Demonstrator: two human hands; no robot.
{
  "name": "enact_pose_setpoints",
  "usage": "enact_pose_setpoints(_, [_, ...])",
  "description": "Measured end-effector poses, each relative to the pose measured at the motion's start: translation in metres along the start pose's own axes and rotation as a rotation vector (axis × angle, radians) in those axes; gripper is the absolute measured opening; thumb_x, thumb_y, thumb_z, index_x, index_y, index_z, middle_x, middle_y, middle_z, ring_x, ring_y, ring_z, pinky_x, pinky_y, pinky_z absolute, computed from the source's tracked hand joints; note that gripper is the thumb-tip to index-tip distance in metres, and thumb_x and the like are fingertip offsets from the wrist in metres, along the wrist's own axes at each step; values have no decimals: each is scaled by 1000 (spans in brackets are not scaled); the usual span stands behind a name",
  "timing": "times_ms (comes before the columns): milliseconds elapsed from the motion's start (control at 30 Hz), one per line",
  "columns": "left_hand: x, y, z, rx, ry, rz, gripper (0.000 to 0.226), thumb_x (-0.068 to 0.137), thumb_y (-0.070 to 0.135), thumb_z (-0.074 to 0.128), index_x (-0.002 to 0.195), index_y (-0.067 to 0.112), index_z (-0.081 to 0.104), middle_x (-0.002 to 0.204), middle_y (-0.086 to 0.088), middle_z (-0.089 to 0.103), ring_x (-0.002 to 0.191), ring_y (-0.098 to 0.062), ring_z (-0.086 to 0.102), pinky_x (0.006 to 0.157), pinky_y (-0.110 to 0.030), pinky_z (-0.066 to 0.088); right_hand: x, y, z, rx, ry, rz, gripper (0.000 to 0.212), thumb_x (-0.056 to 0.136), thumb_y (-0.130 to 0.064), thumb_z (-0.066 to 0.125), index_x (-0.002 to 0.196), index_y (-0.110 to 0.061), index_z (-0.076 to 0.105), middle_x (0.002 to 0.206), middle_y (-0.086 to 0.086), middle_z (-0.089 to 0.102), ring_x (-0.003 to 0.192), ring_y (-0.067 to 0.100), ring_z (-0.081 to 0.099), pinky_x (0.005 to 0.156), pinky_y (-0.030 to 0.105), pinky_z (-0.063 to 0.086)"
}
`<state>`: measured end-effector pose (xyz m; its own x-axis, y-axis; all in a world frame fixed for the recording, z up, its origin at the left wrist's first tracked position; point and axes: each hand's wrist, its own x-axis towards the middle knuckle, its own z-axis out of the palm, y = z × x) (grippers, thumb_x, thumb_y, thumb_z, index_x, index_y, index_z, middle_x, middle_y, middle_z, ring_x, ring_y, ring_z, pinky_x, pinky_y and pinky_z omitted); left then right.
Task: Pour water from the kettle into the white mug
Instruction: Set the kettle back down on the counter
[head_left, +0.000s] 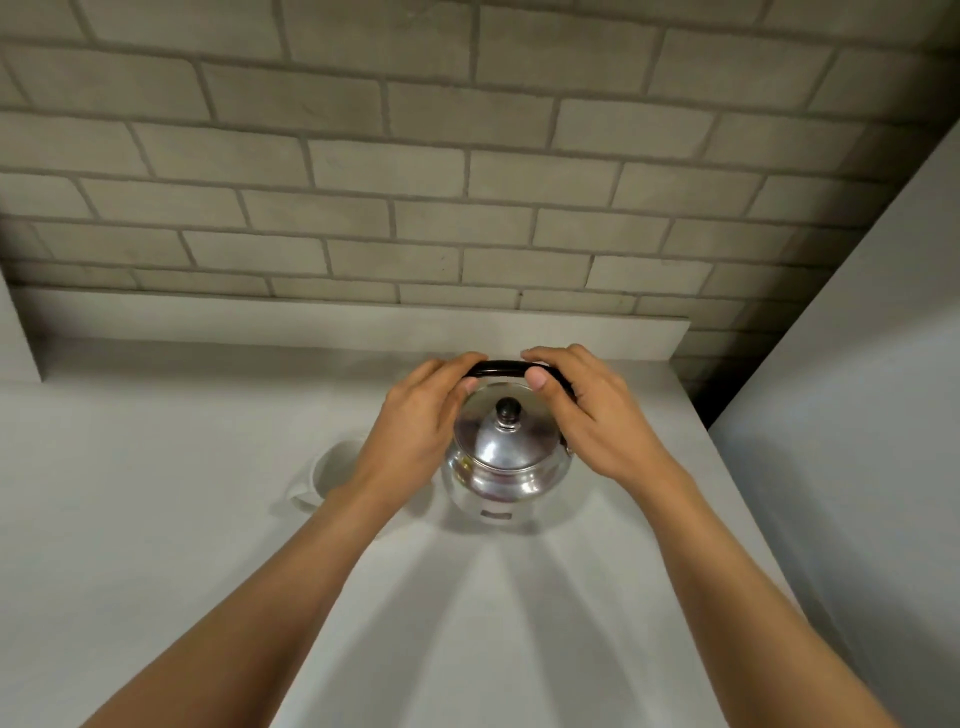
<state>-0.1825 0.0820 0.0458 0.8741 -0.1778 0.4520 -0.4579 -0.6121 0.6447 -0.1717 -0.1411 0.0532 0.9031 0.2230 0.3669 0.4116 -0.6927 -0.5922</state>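
A steel kettle (506, 457) stands upright on the pale desk (156, 545), toward its rear edge and nearer the right edge than the left. Both hands grip its black handle (501, 369), which arches over the lid. The left hand (421, 426) curls over the handle's left end, and the right hand (587, 410) wraps the right end with its thumb underneath. The lid's dark knob (507, 409) shows between them. The white mug (332, 475) sits on the desk just left of the kettle, partly hidden behind the left wrist. A grey brick wall (415, 156) rises behind the desk's rear edge.
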Motion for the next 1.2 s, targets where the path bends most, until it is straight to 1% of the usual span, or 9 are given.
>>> enact_pose_setpoints(100, [15, -14, 2, 11, 15, -31, 31, 107, 21, 49, 136, 21, 62, 112, -2, 65, 101, -17, 61, 88, -16, 41, 9, 17, 5, -89, -81, 41, 48, 112, -46, 31, 149, -25, 51, 132, -5, 62, 123, 16, 54, 105, 34, 42])
enact_pose_setpoints(233, [41, -37, 14, 37, 55, -85, 32, 108, 20, 48, 138, 19, 60, 118, -4, 64, 102, -16, 60, 87, -7, 36, 38, 34, 17, -148, -126, 45, 45, 113, -42, 28, 151, -26, 46, 138, -1, 61, 123, 23, 56, 102, 42, 47])
enact_pose_setpoints(333, [63, -52, 23, 61, 72, -91, 32, 108, 17, 48, 137, 17, 62, 118, -8, 64, 100, -15, 58, 84, 4, 31, 65, 46, 27, -105, -120, 52, 36, 112, -39, 29, 136, -26, 53, 125, 0, 64, 110, 24, 62, 91, 41, 51])
enact_pose_setpoints(500, [99, -83, 36, 41, 43, -168, 34, 107, 14, 49, 139, 17, 60, 115, -9, 63, 97, -20, 60, 78, 0, 34, 104, 67, 47, -49, -113, 94, 31, 112, -33, 31, 122, -20, 57, 111, 6, 66, 96, 27, 62, 82, 41, 51])
enact_pose_setpoints(567, [110, -95, 41, 0, 21, -207, 35, 107, 15, 48, 141, 18, 59, 116, -7, 62, 98, -18, 59, 84, -3, 38, 116, 75, 54, -34, -123, 109, 33, 112, -35, 31, 125, -20, 57, 114, 5, 66, 97, 25, 62, 82, 38, 49])
enact_pose_setpoints(667, [123, -111, 46, -19, -13, -241, 36, 108, 17, 48, 142, 18, 57, 119, -6, 62, 99, -22, 62, 93, -24, 47, 130, 85, 63, -23, -144, 126, 36, 113, -37, 30, 133, -22, 57, 121, 3, 66, 101, 22, 62, 83, 34, 46])
enact_pose_setpoints(1033, [145, -148, 61, 9, -35, -218, 32, 107, 18, 51, 136, 18, 62, 128, -3, 62, 110, -11, 56, 94, -13, 36, 155, 115, 86, -16, -143, 104, 36, 112, -21, 41, 144, -17, 57, 120, 8, 67, 107, 25, 64, 88, 25, 42])
enact_pose_setpoints(1167, [157, -150, 62, -20, -1, -230, 30, 106, 18, 51, 133, 20, 62, 129, -4, 62, 115, -19, 60, 98, -28, 49, 166, 113, 80, -38, -154, 117, 38, 111, -17, 43, 146, -16, 56, 115, 10, 68, 104, 24, 64, 86, 21, 40])
enact_pose_setpoints(1200, [157, -113, 43, -52, -1, -135, 29, 106, 19, 52, 133, 21, 62, 128, -3, 62, 114, -19, 60, 99, -32, 51, 152, 89, 44, -76, -82, 110, 38, 111, -16, 43, 147, -16, 56, 115, 10, 68, 104, 25, 64, 87, 21, 41])
